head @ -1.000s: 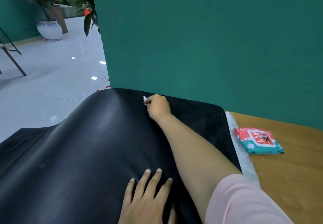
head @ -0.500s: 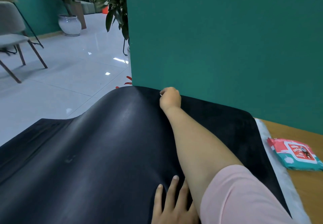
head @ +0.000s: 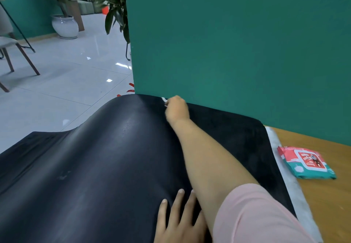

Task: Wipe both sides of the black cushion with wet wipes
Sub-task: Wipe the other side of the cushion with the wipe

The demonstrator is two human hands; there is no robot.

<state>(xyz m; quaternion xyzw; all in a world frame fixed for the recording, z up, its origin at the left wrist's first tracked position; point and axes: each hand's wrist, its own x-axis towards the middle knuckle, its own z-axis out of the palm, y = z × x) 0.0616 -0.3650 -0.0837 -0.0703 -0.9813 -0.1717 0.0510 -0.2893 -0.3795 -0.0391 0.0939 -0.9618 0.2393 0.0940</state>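
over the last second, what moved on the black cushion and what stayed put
The right hand, pinching the white wet wipe, slid a little farther from the person, up to the far edge of the black cushion by the green wall. The left hand stayed flat on the near part, the wet wipe pack on the wooden table. Nothing was let go.

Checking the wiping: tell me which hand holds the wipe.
The right hand, reaching to the far edge of the cushion, pinches the white wipe; the left hand lies flat, holding nothing.
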